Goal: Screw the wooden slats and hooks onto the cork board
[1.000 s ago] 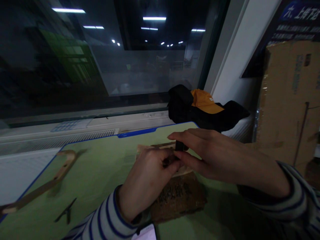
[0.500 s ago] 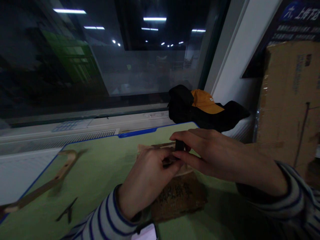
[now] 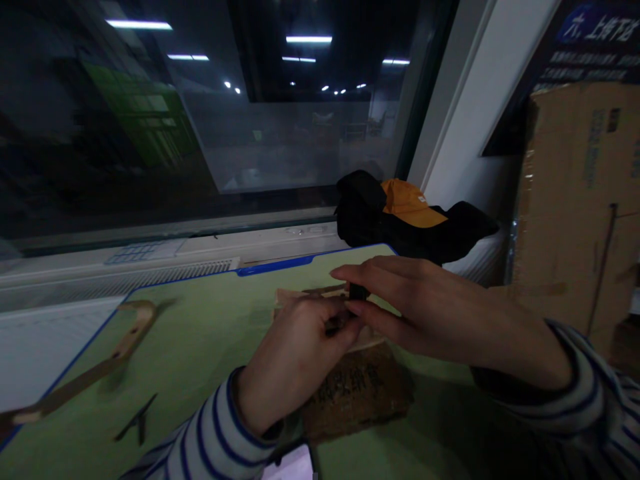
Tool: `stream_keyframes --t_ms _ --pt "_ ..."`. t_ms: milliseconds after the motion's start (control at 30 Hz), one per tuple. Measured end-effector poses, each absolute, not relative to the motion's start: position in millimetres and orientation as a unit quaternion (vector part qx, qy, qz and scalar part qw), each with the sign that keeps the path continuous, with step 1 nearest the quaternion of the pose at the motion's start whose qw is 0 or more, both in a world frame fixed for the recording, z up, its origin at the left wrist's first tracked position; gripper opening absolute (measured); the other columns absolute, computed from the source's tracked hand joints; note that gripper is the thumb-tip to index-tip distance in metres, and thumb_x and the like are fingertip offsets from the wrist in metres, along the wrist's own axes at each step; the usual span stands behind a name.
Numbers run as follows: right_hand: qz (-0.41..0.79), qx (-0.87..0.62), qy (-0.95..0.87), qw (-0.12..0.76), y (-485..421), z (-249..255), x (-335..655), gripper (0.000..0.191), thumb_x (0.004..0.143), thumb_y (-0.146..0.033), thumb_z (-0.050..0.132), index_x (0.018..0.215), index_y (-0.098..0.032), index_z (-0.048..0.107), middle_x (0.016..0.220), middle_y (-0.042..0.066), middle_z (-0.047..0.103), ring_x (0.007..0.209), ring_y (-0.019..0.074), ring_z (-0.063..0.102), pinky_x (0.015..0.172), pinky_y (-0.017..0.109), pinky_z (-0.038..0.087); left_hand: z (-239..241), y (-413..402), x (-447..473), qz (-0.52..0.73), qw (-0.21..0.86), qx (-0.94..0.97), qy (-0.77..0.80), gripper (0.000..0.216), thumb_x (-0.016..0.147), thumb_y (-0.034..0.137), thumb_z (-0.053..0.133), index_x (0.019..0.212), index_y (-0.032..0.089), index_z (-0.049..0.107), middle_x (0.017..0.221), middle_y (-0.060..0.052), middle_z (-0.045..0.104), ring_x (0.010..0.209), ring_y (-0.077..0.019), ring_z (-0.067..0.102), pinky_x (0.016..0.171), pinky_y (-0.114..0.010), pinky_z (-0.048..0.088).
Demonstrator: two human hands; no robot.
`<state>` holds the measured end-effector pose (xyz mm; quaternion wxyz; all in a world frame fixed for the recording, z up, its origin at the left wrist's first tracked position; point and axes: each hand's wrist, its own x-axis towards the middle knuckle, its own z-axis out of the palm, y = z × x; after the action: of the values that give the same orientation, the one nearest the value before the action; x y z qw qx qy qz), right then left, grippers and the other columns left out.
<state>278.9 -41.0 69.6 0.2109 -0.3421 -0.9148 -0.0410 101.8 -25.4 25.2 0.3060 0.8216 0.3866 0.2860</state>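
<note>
Green cutting mat (image 3: 200, 347), blue-edged, covers the counter below a dark window.

Head view, items:
- Left hand (image 3: 295, 360), striped sleeve: fingers curled, grip closed on a small dark piece (image 3: 336, 325) pinched between thumb and fingertips; what the piece is cannot be told in the dim light.
- Right hand (image 3: 430, 313): fingers extended, tips closed on a small black clip-like part (image 3: 358, 291), touching the left hand's fingertips.
- Pale thin wooden sheet (image 3: 305, 295), flat on the mat directly under both hands.
- Brown rough slab (image 3: 357, 393), nearer the person, partly beneath the left wrist.
- Curved bamboo strip (image 3: 100, 367), far left, well apart from the hands.
- Small black clip (image 3: 136, 420), loose on the mat near the strip.
- Black bag with orange cap (image 3: 407, 217) on the sill; cardboard box (image 3: 580, 200) at right.

Risk, judged: both held parts are tiny and poorly lit; a slipped pinch could drop one onto the dark slab, where it would be hard to find, or nudge the thin sheet out of place.
</note>
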Motion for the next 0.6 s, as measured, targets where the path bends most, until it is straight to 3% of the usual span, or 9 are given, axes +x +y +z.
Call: stream_keyframes --t_ms 300,600 --pt "-0.030 -0.344 -0.916 0.204 -39.7 71.7 278.0 0.026 0.093 -0.026 0.047 0.114 -0.012 0.053 0.092 0.007 0.064 0.081 0.0166 0.061 0.071 0.028 0.048 26.2 -25.8 102.7 0.293 0.297 0.825 0.382 0.016 0.084 0.019 0.056 0.076 0.020 0.070 0.076 0.000 0.070 0.068 -0.0138 0.062 0.062 -0.025 0.043" --pt "-0.033 -0.342 -0.915 0.209 -40.0 70.8 279.4 0.032 0.092 -0.027 0.050 0.120 -0.012 0.050 0.093 0.005 0.064 0.083 0.0161 0.062 0.071 0.027 0.047 23.1 -26.0 100.8 0.301 0.308 0.815 0.388 0.014 0.082 0.016 0.057 0.076 0.019 0.070 0.076 0.000 0.070 0.071 -0.0148 0.062 0.064 -0.025 0.044"
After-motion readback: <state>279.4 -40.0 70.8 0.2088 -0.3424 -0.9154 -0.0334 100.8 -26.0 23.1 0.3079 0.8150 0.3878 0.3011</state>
